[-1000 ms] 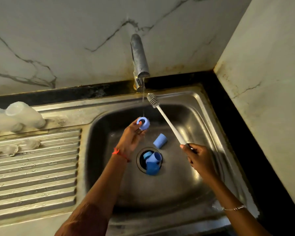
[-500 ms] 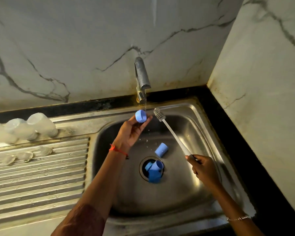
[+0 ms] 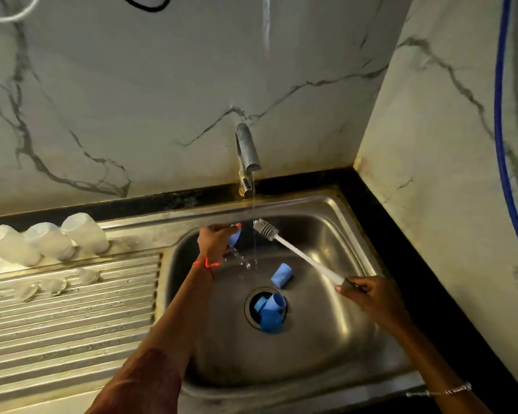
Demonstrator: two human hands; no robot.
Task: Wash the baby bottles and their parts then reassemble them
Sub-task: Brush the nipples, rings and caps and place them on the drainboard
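Left hand [image 3: 214, 240] rolled over, blue ring [image 3: 234, 238] at its fingertips

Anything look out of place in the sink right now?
Yes. Several blue parts are piled in the drain opening, where they may hinder draining. Another blue cap lies on its side on the sink floor while the tap runs.

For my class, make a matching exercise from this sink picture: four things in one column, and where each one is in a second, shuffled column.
Things
1. brush
2. blue ring
3. clear bottles
4. blue cap

Places
A. on the draining board
B. in the left hand
C. lying on the sink floor
D. in the right hand

Pairs: 1-D, 2-B, 3-A, 4-C
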